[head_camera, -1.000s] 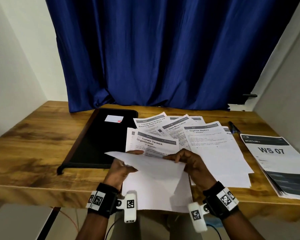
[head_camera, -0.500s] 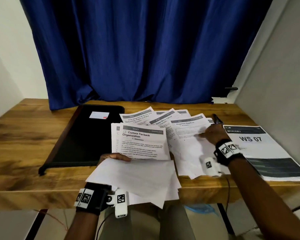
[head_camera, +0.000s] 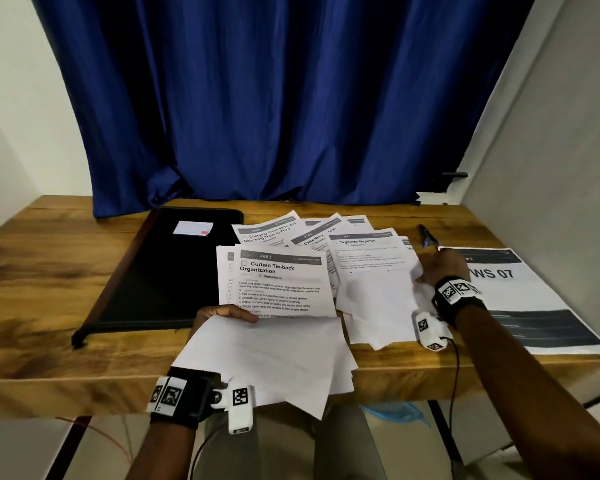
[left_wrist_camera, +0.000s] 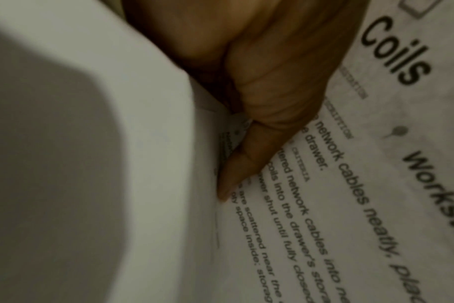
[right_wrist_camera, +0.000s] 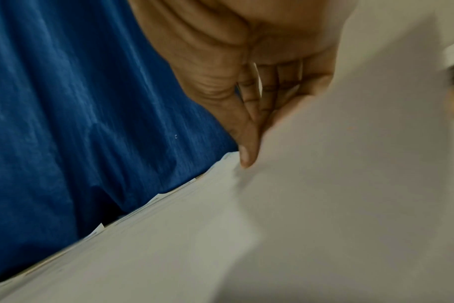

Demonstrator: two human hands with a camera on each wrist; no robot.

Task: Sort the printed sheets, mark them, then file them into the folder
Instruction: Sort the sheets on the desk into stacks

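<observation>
Sorting half done: our left hand [head_camera: 222, 315] grips an unsorted sheaf [head_camera: 267, 362], our right hand [head_camera: 442, 268] pinches one sheet [right_wrist_camera: 350, 184] beside the spread sheets [head_camera: 368, 268]; pen [head_camera: 428, 237] untouched, folder [head_camera: 160, 271] closed.

We are seeing printed sheets [head_camera: 368, 268] lying fanned face-up beside the closed black folder [head_camera: 167, 268], pen [head_camera: 427, 237] behind them.

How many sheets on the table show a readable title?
5: Curtain Tie-back Organization front, Charging Small Items and Close Mirror behind, Organize Napkins right, WS 07 far right. Others are partly hidden.
</observation>
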